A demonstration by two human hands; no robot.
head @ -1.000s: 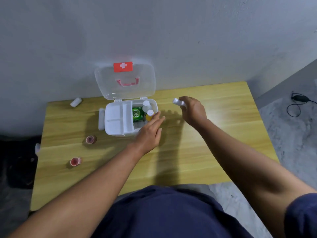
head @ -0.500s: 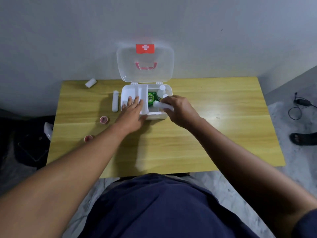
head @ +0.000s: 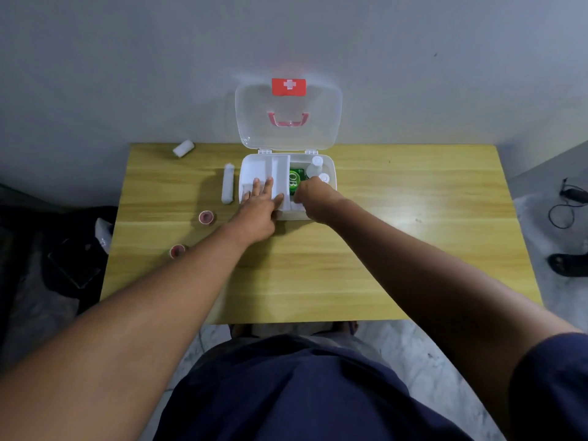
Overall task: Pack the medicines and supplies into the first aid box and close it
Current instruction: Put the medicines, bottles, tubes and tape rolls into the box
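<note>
Table: a yellow wooden table is shown against the wall.
Box: a white plastic first aid box sits open, a green packet inside.
Left hand: laid flat, fingers spread, on the tray.
Right hand: curled inside the box; its hold cannot be told.

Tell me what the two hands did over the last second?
The right hand carried a small white bottle from above the table into the first aid box, beside the green packet; the bottle is hidden now. The left hand shifted onto the box's white tray. The lid stayed open; both red-capped items stayed put.
</note>
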